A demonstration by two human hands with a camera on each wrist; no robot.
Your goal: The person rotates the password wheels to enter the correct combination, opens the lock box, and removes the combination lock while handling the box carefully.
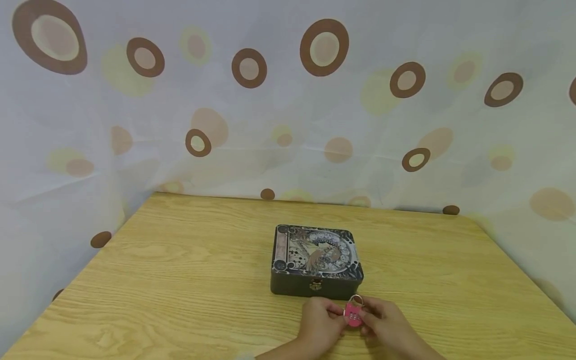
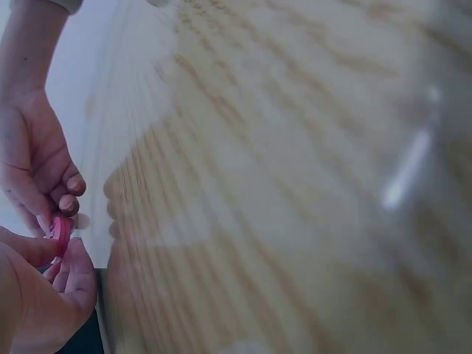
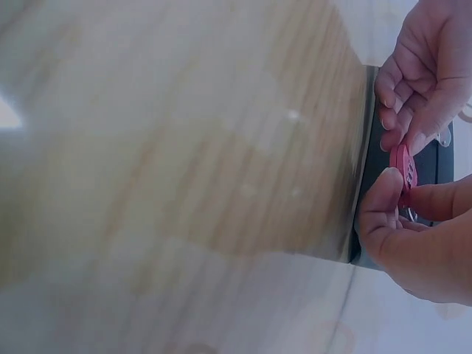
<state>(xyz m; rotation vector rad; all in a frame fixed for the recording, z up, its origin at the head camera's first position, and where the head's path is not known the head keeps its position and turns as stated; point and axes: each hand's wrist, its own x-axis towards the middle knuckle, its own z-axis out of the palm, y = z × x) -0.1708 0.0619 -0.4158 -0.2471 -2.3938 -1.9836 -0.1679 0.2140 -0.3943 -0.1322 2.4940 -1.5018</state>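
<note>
A small pink combination padlock [image 1: 353, 316] is held between both hands just in front of the box, its metal shackle [image 1: 356, 299] pointing up and away. My left hand [image 1: 320, 322] pinches the lock's body from the left with thumb and fingers. From the other side, my right hand [image 1: 388, 322] grips it, thumb over the number dials. In the right wrist view the pink lock [image 3: 403, 166] is seen edge-on between the two hands' fingertips. Behind them sits a dark box [image 1: 315, 255] with a decorated lid, closed, with a brass-coloured latch [image 1: 316, 284] on its front.
The box stands on a wood-grain table [image 1: 180, 270]. A white cloth [image 1: 288, 110] with brown and yellow round spots hangs behind the table and along both sides.
</note>
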